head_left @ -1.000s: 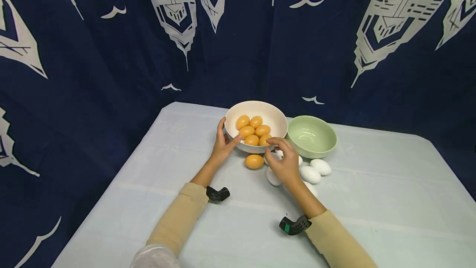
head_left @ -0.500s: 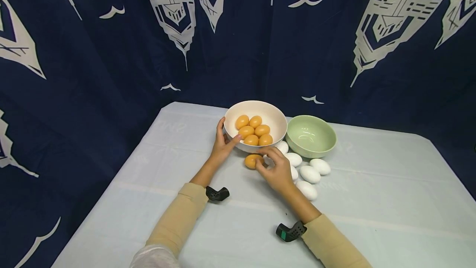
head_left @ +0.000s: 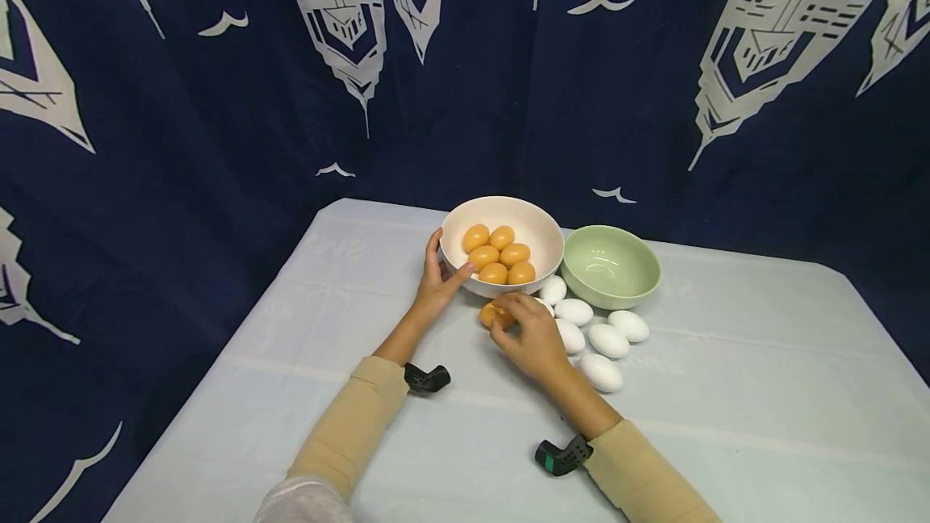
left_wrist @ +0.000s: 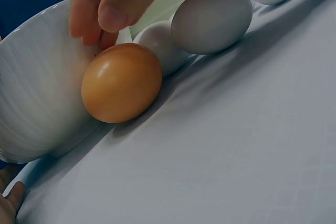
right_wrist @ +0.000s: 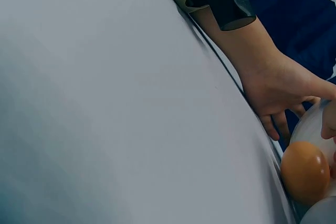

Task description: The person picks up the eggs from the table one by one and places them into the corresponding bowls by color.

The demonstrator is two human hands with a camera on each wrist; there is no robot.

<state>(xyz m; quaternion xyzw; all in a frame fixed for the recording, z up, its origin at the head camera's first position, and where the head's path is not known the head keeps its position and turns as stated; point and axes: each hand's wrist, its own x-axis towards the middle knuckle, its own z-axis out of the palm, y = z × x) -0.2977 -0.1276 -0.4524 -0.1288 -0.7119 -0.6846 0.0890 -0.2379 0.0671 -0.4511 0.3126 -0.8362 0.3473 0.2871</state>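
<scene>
"Six orange eggs sit in the cream bowl; how does the left hand hold it?"

"Spread wide, thumb at the near rim, fingers round the outer wall."

"And the right hand?"

"Loosely curled, thumb and fingers apart, just over the single orange egg without gripping it. Whether a fingertip touches the shell, I can't tell."

"Where's that egg?"

"On the table, between the two hands, just in front of the bowl."

"And the white eggs?"

"Seven show, one partly behind the right hand, the others to its right. Ahead and right of that hand is the green bowl."
</scene>
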